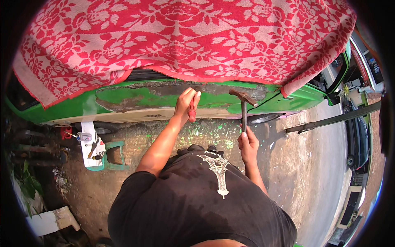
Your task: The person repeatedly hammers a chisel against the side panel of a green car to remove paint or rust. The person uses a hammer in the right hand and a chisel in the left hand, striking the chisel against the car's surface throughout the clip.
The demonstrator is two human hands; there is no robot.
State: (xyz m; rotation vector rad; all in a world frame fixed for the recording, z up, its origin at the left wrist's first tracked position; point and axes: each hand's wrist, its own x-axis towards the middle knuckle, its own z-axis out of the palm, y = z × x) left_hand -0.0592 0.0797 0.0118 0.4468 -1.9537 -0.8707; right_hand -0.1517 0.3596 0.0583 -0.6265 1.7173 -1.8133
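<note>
My left hand (185, 106) grips a red-handled tool (191, 116), held against the upper part of a green vehicle's side panel (218, 101), where paint is scraped to dark patches; a thin dark shank shows above my fingers. To its right, my right hand (248, 144) is closed on the shaft of a hammer (243, 108), whose rusty head is raised in front of the panel, apart from the red-handled tool. A red and pale flowered cloth (177, 37) drapes over the vehicle just above both tools.
A teal stool (115, 155) at the left bears a white board (88, 144) with a can and small items; a red container (66, 133) stands behind. Paint flakes lie on the ground (205, 136). A long dark pole (329, 120) juts in at the right, near a parked dark car (354, 140).
</note>
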